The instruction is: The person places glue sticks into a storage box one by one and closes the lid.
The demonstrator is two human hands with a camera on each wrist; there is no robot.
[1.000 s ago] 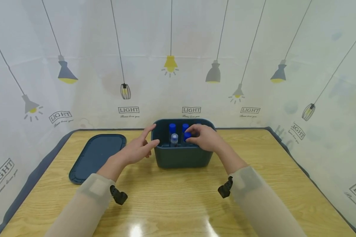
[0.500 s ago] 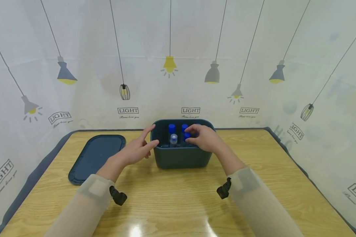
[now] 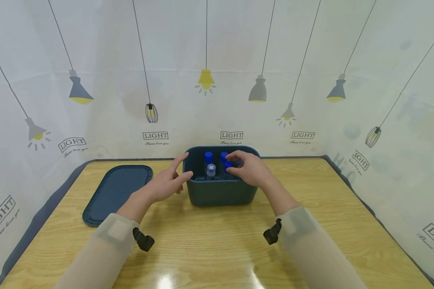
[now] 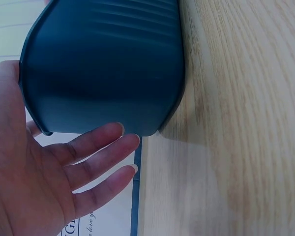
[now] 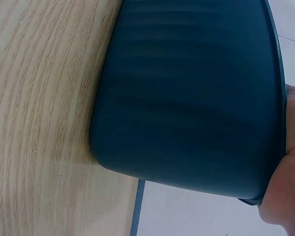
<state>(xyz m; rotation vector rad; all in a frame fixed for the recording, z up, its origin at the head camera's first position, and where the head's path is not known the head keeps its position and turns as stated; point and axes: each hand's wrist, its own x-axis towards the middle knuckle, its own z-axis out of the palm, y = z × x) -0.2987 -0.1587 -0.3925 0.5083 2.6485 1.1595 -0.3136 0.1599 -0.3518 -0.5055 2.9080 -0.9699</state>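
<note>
Wood-grain tabletop (image 3: 202,249) bordered at rear and sides by dark blue edging (image 3: 54,197), white backdrop sheet (image 3: 181,40) hung beyond, pendant lamps (image 3: 205,77) printed in grey, blue and yellow, framed LIGHT lettering (image 3: 155,135) repeated lower down.

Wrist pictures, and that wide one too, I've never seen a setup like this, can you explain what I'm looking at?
There's no machine: a person works bare-handed. The wide picture comes from a camera worn on the head; the other two come from small black cameras worn at the wrists, so they show mostly the bin up close. It stands on a wooden table, with upright blue-capped bottles inside. A flat dark lid lies to its left. The right hand pinches a blue cap; the left hand touches the bin's rim.
</note>
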